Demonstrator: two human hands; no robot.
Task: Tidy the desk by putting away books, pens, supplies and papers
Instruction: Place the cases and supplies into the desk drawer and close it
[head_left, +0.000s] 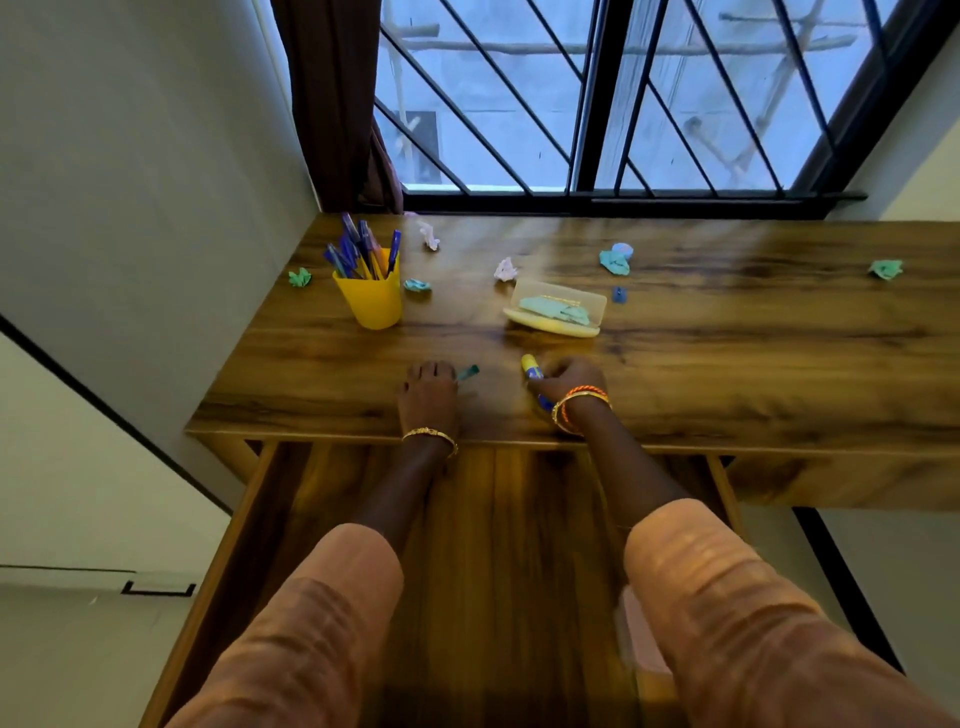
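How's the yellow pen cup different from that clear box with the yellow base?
The cup stands upright and open-topped; the box lies low and is covered by a clear lid. The cup holds blue pens sticking out above its rim; the box holds something pale green, fully enclosed. The cup sits near the desk's left end, the box nearer the middle. Both have yellow parts and rest on the desk.

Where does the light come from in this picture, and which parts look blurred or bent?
Head view: daylight enters through the barred window and leaves a pale sheen on the desk; the sleeves and open drawer smear with motion blur; the wide lens bends the desk edges and walls.
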